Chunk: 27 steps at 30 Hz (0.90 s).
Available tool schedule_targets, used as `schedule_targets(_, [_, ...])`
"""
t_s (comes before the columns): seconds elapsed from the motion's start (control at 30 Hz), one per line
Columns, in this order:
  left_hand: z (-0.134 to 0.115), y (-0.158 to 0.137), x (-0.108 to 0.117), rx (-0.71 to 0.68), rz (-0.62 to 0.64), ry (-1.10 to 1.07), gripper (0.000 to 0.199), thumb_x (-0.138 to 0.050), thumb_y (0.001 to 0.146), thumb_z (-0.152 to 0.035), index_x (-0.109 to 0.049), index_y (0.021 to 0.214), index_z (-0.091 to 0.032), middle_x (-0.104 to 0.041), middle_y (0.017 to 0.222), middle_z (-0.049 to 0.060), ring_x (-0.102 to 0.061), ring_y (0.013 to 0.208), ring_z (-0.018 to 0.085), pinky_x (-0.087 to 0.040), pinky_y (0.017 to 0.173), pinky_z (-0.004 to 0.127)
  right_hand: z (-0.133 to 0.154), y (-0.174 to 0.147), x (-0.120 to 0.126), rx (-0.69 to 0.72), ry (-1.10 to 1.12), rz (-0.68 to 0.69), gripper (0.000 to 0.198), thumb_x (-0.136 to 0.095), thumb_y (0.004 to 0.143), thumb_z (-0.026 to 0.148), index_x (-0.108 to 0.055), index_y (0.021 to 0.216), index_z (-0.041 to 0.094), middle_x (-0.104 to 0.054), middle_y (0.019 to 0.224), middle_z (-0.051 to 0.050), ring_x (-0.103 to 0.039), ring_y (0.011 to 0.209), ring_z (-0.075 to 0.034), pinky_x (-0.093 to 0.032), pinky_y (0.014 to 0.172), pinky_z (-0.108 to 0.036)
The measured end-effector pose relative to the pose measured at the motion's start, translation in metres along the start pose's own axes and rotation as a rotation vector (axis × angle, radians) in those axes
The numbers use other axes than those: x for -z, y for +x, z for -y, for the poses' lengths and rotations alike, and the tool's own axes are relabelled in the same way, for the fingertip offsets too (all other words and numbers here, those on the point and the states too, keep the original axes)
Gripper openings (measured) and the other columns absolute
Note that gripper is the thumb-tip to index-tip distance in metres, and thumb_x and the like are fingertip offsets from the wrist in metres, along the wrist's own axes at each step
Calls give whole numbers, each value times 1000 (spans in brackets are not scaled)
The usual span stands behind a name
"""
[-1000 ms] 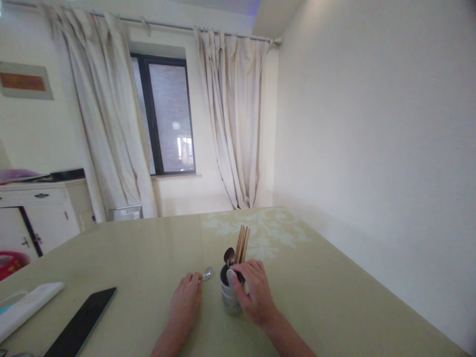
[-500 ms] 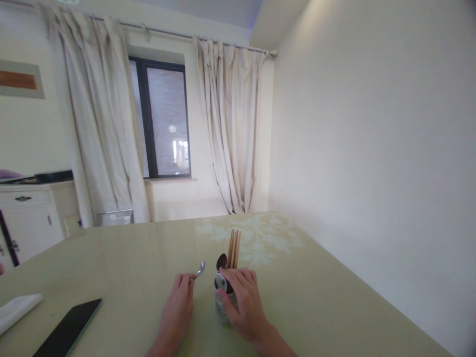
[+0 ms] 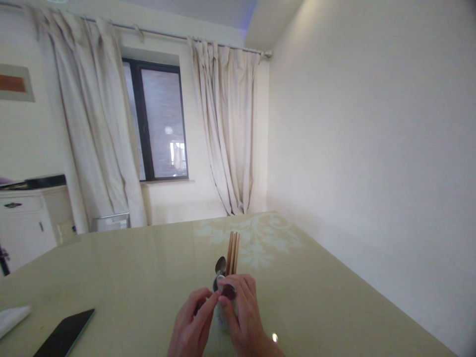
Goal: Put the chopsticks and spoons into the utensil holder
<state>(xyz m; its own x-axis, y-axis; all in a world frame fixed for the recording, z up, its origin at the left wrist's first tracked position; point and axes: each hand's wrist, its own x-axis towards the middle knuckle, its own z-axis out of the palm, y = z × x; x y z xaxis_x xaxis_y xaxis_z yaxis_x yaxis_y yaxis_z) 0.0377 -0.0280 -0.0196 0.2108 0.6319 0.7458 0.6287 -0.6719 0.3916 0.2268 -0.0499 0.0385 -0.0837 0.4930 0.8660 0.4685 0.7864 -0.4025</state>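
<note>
My left hand [image 3: 193, 322] has its fingers pinched together at the cup's left side. By its fingertips is a dark-looking spoon bowl [image 3: 228, 291]; the handle is hidden. My right hand [image 3: 243, 312] curls round the upper part of a pale cup [image 3: 222, 320], thumb in front and fingers behind the rim. The spoon bowl sits between that thumb and forefinger, and I cannot tell whether they press on it. Wooden chopsticks [image 3: 233, 253] stand in the cup, beside an upright spoon [image 3: 220, 264]. A round silvery piece [image 3: 220, 281] shows under my right fingertips.
The cup stands on a glossy greenish table [image 3: 141, 277]. A black phone-like slab [image 3: 65, 334] and a white object [image 3: 13, 317] lie at the left. A wall [image 3: 353, 148] runs along the right edge. Curtains [image 3: 230, 124] and a white cabinet [image 3: 26, 218] are behind.
My left hand has moved right with the silver spoon, from beside the cup to its rim, against my right hand. The right hand stays at the cup. The view has turned slightly right.
</note>
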Motion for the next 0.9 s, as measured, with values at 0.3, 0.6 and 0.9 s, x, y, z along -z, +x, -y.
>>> schedule_targets(0.3, [1,3,-5,38,-4,-28,46,-43,110,-52,-81,124,-30,-82,114,11,-78,106,21,-62,96,28,-16,19,11,-436,358,-404,43,-54,110,55,-68,85,22,-68,75,-2,-65,66,-17,-53,63,-28])
schedule_targets(0.6, [-5,5,-15,383,-60,-156,62,-48,103,-63,-56,148,-22,-63,142,18,-68,118,29,-61,99,46,-49,39,43,-651,503,-754,52,-66,96,72,-61,98,21,-76,69,-2,-68,50,-17,-50,49,-26])
schedule_targets(0.9, [-14,3,-24,430,223,-358,81,-64,97,-59,-37,163,-20,-61,155,17,-64,135,33,-53,114,47,-42,35,35,-627,657,-633,49,-80,90,63,-63,106,20,-78,79,-3,-73,60,-18,-58,56,-28])
